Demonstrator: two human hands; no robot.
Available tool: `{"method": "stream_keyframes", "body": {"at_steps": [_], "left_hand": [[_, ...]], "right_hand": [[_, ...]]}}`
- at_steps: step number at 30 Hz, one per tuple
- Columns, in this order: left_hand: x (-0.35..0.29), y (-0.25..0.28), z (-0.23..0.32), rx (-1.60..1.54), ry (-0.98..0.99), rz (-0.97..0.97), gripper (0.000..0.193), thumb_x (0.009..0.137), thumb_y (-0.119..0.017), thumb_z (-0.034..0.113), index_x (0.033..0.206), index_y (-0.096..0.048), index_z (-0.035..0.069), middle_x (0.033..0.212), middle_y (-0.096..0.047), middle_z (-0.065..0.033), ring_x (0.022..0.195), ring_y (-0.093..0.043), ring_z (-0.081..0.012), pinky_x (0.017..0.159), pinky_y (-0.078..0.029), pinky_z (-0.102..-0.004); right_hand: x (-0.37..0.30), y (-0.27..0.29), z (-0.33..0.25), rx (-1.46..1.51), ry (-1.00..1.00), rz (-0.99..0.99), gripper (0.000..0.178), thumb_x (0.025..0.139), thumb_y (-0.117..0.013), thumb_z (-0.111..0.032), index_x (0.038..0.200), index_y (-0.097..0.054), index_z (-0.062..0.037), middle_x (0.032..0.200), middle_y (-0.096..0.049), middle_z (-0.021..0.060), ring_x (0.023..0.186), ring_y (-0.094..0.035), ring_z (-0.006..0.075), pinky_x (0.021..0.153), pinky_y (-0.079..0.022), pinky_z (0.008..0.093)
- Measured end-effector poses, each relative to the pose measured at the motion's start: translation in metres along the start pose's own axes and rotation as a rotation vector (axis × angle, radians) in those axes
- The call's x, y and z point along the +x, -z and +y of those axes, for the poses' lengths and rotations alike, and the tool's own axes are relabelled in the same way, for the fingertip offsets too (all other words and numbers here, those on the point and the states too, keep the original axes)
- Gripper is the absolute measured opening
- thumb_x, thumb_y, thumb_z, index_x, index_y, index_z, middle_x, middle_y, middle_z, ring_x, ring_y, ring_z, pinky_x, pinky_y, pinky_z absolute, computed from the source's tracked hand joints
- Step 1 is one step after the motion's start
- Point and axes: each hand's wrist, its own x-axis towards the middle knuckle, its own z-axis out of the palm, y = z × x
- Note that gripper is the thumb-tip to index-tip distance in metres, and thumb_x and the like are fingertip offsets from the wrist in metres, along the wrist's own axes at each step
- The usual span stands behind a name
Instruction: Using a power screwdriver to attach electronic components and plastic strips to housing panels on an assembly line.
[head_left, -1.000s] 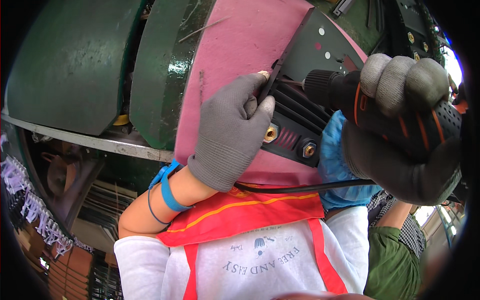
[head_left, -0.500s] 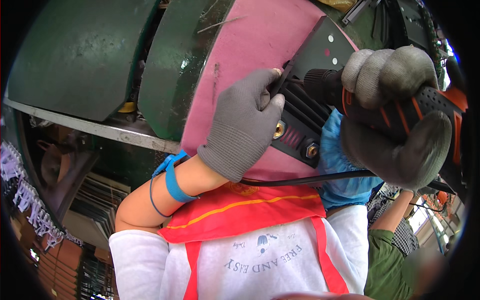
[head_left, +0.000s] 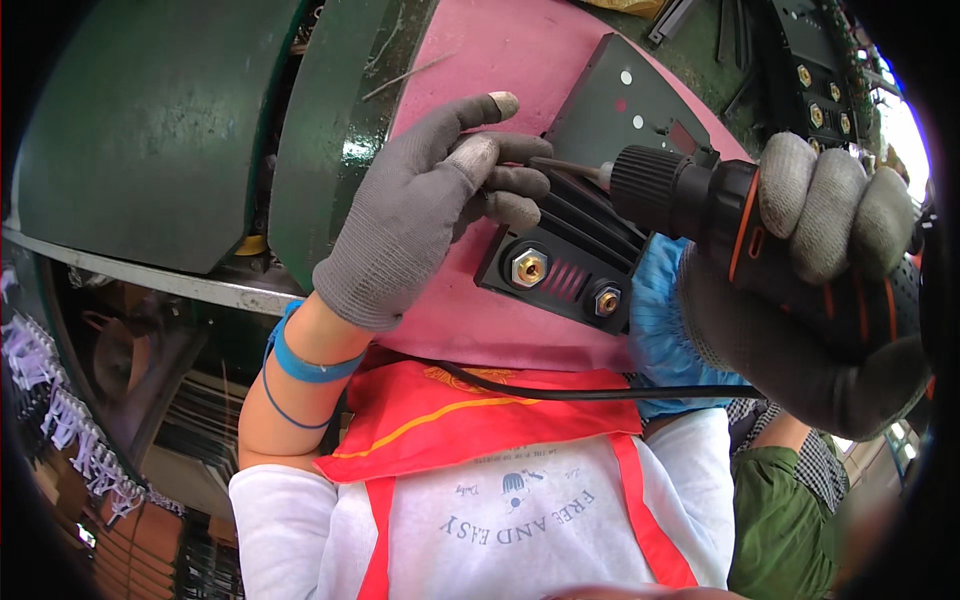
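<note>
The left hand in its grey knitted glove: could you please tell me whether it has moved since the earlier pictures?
Yes: against the flat pink mat, the left hand has moved left, toward the flat dark green plate.

The head view comes from the left of two fisheye cameras worn on the person's head, looking steeply down over the wearer's own chest. The white shirt [head_left: 440, 555] fills six o'clock, and the bare left forearm [head_left: 290, 395] enters from eight. The lens sits near the work: the left hand [head_left: 400, 215] shows between ten and eleven o'clock, while the right hand [head_left: 780, 340] and drill [head_left: 720, 205] loom large at three. The pink surface [head_left: 470, 60] reaches toward twelve; a metal rail [head_left: 180, 280] bends toward the dark rim at nine.
</note>
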Motion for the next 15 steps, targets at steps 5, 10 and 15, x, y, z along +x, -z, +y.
{"method": "stream_keyframes", "body": {"at_steps": [5,10,15], "left_hand": [[0.0025,-0.0006,0.0026,-0.044,0.062,0.011,0.045,0.1,-0.052,0.035,0.121,-0.055,-0.004,0.104,-0.063,-0.0105,0.082,-0.063,-0.0146,0.066,-0.053,-0.025],[0.0037,0.001,0.0063,-0.034,0.151,-0.05,0.051,0.096,-0.052,0.05,0.108,-0.061,0.001,0.079,-0.061,-0.0027,0.055,-0.053,-0.01,0.046,-0.04,-0.0205],[0.0052,0.0031,0.0011,0.006,0.158,-0.082,0.054,0.096,-0.046,0.058,0.095,-0.062,0.006,0.053,-0.045,0.0018,0.039,-0.033,-0.0073,0.038,-0.025,-0.0219]], "right_hand": [[0.0026,-0.0005,0.0005,0.033,0.008,-0.019,0.039,0.079,-0.067,-0.043,0.092,-0.048,-0.0122,0.08,-0.045,-0.0014,0.073,-0.045,0.0091,0.075,-0.038,0.0266],[0.0052,0.0012,-0.0013,0.072,0.005,-0.031,0.039,0.078,-0.067,-0.044,0.092,-0.048,-0.0129,0.08,-0.045,-0.0019,0.073,-0.045,0.0088,0.075,-0.038,0.0263],[0.0066,0.0048,-0.0026,0.042,0.042,-0.067,0.033,0.077,-0.069,-0.041,0.091,-0.053,-0.0163,0.081,-0.047,-0.0037,0.071,-0.046,0.0072,0.072,-0.038,0.0254]]}}
